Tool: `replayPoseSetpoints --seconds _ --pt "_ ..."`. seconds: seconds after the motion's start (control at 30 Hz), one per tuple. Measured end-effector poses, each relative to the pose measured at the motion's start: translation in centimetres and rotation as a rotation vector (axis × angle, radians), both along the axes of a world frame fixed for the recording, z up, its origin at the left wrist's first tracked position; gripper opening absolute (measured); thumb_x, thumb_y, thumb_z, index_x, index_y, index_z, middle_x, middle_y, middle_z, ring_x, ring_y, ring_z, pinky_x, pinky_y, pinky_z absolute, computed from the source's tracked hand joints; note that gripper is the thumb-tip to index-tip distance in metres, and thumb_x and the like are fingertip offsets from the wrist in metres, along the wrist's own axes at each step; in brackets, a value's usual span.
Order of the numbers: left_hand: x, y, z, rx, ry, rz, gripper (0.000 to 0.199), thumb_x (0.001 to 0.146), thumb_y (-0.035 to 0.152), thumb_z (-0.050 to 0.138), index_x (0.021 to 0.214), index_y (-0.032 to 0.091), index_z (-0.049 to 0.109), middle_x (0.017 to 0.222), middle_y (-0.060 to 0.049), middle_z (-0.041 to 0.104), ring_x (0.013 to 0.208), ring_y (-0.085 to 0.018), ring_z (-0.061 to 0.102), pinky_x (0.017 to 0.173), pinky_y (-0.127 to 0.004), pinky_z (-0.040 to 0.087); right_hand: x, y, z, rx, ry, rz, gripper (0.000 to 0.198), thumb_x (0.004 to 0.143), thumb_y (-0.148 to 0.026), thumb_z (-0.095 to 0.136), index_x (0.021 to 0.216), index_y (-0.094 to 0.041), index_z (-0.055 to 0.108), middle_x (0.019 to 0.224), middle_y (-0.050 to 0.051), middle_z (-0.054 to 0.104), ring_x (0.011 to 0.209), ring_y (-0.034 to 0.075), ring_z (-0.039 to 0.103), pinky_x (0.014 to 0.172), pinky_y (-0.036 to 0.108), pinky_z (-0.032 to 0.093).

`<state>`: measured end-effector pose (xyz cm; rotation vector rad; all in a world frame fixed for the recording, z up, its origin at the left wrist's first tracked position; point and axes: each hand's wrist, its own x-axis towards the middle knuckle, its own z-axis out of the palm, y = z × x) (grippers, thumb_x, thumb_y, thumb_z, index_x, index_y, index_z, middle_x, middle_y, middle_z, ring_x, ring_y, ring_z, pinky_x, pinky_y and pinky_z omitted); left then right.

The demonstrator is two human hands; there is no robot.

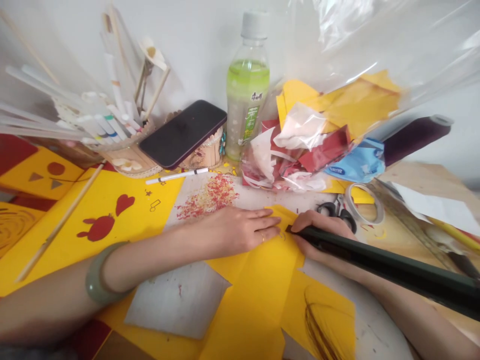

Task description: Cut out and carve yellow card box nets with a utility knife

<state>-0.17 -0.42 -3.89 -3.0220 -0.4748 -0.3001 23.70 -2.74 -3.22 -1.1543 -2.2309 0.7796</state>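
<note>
My left hand (243, 227) lies flat, palm down, on yellow paper (258, 295), its fingers stretched to the right. A ring and a green bangle (107, 272) are on that arm. My right hand (322, 230) is closed around a long dark tool (356, 252), whose exact kind I cannot make out. Its narrow tip touches or nearly touches the paper, close to my left fingertips. Small faint marks show there. Beneath the paper is a grey mat (180, 300). To the left lies a yellow sheet (48, 245) with a red rabbit-like shape (97, 228) and a red heart (124, 204).
Behind stand a pot of markers (127, 150), a phone (183, 132) and a green drink bottle (247, 85). A clear bag of paper scraps (303, 140) sits right of them. Scissors (337, 210) and a tape roll (363, 202) lie beyond my right hand. Red and yellow shavings (212, 196) cover part of the mat.
</note>
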Motion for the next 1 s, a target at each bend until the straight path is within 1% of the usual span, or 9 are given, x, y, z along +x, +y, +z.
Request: replayPoseSetpoints --seconds 0.17,0.37,0.53,0.7,0.87,1.0 --pt "-0.1 0.1 0.0 0.016 -0.005 -0.014 0.034 0.093 0.011 0.046 0.126 0.012 0.053 0.134 -0.006 0.053 0.124 -0.022 0.051 0.089 -0.029 0.055 0.0 0.1 -0.1 -0.003 -0.001 -0.009 0.009 0.076 -0.014 0.057 0.080 -0.022 0.055 0.068 -0.002 0.067 0.053 0.010 0.059 0.052 0.019 0.046" --pt "0.0 0.0 -0.1 0.032 -0.028 -0.009 0.033 0.093 0.010 0.045 0.124 0.011 0.054 0.134 -0.006 0.053 0.122 -0.022 0.052 0.088 -0.030 0.056 -0.2 0.1 -0.2 0.007 0.011 -0.038 0.009 0.074 -0.014 0.056 0.078 -0.022 0.055 0.062 -0.004 0.065 0.046 0.008 0.055 0.046 0.017 0.043" --pt "0.0 0.0 0.0 0.037 -0.016 -0.009 0.033 0.094 0.011 0.044 0.125 0.011 0.054 0.134 -0.006 0.054 0.123 -0.021 0.051 0.090 -0.029 0.055 -0.8 -0.2 -0.1 0.021 0.011 -0.120 0.005 0.073 -0.017 0.056 0.074 -0.022 0.055 0.061 -0.003 0.066 0.047 0.009 0.057 0.047 0.018 0.043" --pt "0.0 0.0 0.1 0.038 -0.018 -0.006 0.032 0.093 0.011 0.045 0.124 0.012 0.055 0.134 -0.006 0.054 0.123 -0.021 0.052 0.089 -0.029 0.056 -1.2 -0.5 0.4 -0.037 -0.009 -0.211 0.003 0.075 -0.022 0.059 0.075 -0.022 0.055 0.059 -0.003 0.064 0.046 0.009 0.053 0.047 0.020 0.042" --pt "0.0 0.0 -0.1 0.054 -0.032 -0.007 0.033 0.093 0.010 0.044 0.125 0.011 0.054 0.133 -0.006 0.054 0.121 -0.021 0.053 0.089 -0.029 0.055 -0.9 -0.3 0.9 -0.056 0.023 -0.187 0.003 0.077 -0.023 0.059 0.078 -0.022 0.056 0.062 -0.003 0.064 0.051 0.010 0.057 0.049 0.019 0.043" --pt "0.0 -0.1 -0.1 0.105 -0.086 -0.017 0.030 0.094 0.011 0.041 0.120 0.009 0.058 0.127 -0.007 0.059 0.118 -0.021 0.056 0.091 -0.030 0.054 -0.8 -0.1 0.7 -0.064 0.022 -0.152 0.003 0.078 -0.022 0.059 0.079 -0.021 0.056 0.062 -0.003 0.063 0.049 0.009 0.056 0.048 0.019 0.043"
